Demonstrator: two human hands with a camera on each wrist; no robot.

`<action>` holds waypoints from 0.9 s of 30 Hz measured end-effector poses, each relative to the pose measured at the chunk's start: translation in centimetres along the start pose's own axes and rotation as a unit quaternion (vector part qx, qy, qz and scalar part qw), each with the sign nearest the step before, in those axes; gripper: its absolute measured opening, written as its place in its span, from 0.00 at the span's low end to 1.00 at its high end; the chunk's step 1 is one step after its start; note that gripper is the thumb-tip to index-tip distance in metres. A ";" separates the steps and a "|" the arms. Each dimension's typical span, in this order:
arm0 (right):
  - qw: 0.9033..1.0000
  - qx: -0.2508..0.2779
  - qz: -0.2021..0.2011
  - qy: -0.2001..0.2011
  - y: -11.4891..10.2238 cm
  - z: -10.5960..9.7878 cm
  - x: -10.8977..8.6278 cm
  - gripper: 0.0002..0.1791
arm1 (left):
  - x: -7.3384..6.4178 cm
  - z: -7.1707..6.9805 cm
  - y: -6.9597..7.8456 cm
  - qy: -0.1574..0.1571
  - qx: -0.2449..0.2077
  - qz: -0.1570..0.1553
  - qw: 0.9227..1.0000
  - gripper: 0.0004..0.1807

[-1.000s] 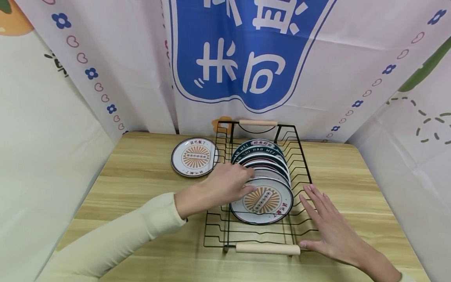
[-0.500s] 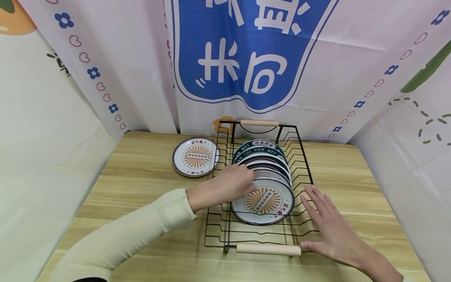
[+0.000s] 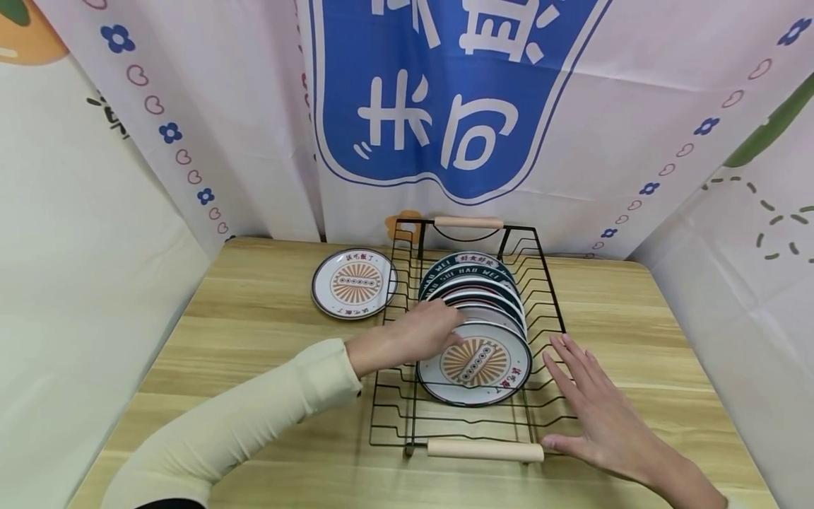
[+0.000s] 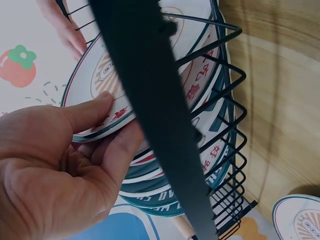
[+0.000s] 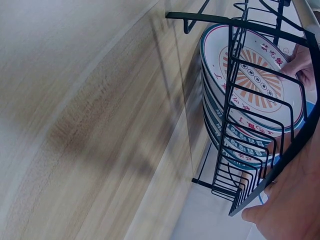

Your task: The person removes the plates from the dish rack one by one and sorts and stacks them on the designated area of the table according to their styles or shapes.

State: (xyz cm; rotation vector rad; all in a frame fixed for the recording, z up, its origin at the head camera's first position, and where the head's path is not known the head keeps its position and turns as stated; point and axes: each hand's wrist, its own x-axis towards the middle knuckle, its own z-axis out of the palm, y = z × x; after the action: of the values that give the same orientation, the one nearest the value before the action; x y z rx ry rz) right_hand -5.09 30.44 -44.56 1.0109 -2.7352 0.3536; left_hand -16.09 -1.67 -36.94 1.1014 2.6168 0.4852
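My left hand point(image 3: 416, 331) pinches the upper left rim of the front plate point(image 3: 475, 364), a white one with an orange sunburst and dark rim. In the left wrist view the thumb point(image 4: 95, 112) lies on its face and the curled fingers are behind it. This plate leans in a black wire dish rack point(image 3: 470, 422), in front of several other plates point(image 3: 467, 272), some with green rims. My right hand point(image 3: 598, 417) has its fingers spread along the rack's right side, its thumb by the wooden front handle point(image 3: 485, 449).
Another white sunburst plate point(image 3: 355, 283) lies flat on the wooden table point(image 3: 267, 318), left of the rack. A printed cloth point(image 3: 566, 155) hangs right behind the table, with white walls of cloth on both sides. The rack's back handle point(image 3: 468, 222) stands close to it.
The left forearm has shifted slightly right, and the left hand has edged a little to the right at the same plate's rim. The plates, rack and right hand look unchanged.
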 end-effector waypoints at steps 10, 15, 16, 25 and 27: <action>1.000 0.003 -0.007 0.006 0.1 0.1 0.0 0.65 | -0.9 0.2 -0.1 0.017 -0.032 0.021 0.999 0.07; 1.000 0.002 -0.005 0.005 0.1 0.1 0.0 0.66 | -1.6 -0.2 0.0 0.029 -0.044 0.023 0.998 0.08; 1.000 0.000 -0.005 0.004 0.1 0.1 0.0 0.65 | -1.8 -0.4 0.0 0.034 -0.043 0.022 0.998 0.07; 1.000 -0.003 -0.004 0.002 0.1 0.0 0.0 0.65 | -3.8 -2.7 -0.1 0.111 -0.045 0.035 0.992 0.07; 1.000 -0.002 -0.002 0.002 0.1 0.0 0.0 0.65 | -4.3 -3.3 -0.2 0.130 -0.053 0.039 0.989 0.07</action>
State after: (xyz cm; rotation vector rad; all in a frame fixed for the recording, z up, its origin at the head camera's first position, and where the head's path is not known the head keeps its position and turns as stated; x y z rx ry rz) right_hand -5.11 30.48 -44.57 1.0126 -2.7300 0.3498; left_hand -14.51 -5.63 -33.53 1.1803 2.7349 0.8274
